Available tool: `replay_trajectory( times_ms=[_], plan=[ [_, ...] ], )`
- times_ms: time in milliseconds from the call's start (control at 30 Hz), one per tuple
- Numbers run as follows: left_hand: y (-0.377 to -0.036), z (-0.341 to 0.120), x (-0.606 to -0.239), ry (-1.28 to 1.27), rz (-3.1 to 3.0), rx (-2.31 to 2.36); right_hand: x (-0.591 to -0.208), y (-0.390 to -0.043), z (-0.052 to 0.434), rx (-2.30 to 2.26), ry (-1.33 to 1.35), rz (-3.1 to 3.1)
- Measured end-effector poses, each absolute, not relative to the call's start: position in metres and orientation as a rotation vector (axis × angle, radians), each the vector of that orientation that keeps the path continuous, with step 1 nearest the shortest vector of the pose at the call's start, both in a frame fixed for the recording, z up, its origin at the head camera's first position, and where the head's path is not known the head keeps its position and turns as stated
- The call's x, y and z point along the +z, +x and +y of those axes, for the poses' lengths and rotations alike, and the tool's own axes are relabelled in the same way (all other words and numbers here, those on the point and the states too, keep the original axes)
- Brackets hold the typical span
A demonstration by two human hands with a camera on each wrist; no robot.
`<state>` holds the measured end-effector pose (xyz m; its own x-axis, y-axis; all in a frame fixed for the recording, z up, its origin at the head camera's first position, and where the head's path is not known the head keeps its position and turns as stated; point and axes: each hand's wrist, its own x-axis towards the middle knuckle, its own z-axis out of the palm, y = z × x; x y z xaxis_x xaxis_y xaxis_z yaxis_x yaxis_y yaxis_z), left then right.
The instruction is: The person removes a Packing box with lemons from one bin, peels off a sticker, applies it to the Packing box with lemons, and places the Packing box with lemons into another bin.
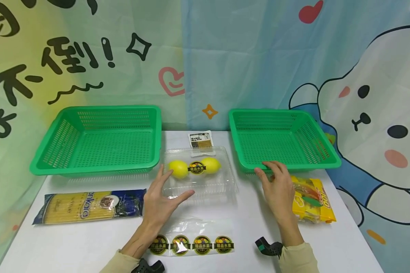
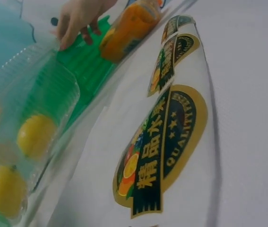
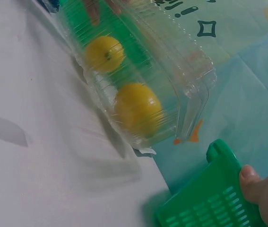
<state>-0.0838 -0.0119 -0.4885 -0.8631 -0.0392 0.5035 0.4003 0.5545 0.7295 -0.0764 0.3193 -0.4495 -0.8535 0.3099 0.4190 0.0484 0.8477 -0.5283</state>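
The clear plastic clamshell box of two lemons (image 1: 199,171) is touched by the spread, straight fingers of the left hand (image 1: 161,201), while the near rim of the right green plastic mesh basket (image 1: 324,151) is touched by the relaxed, slightly parted fingers of the right hand (image 1: 277,189).

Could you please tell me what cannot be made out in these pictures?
- Small packet behind the clear box: print too small, head view.
- Yellow bag: partly hidden by the right hand, head view.
- Left hand: nearly out of frame in the left wrist view.
- Right basket: cut off by the edge, right wrist view.

Staged tabletop set, cartoon backdrop (image 1: 225,57), white table (image 1: 246,227)
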Motion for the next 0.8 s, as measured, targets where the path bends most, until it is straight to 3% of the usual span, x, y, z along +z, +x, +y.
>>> replay_trajectory(
  times_ms=[800],
  plan=[
    [-0.091,-0.004,-0.474,-0.356,-2.180,-1.247,-0.451,-0.076,0.320,0.690,-0.291,-2.512]
  ],
)
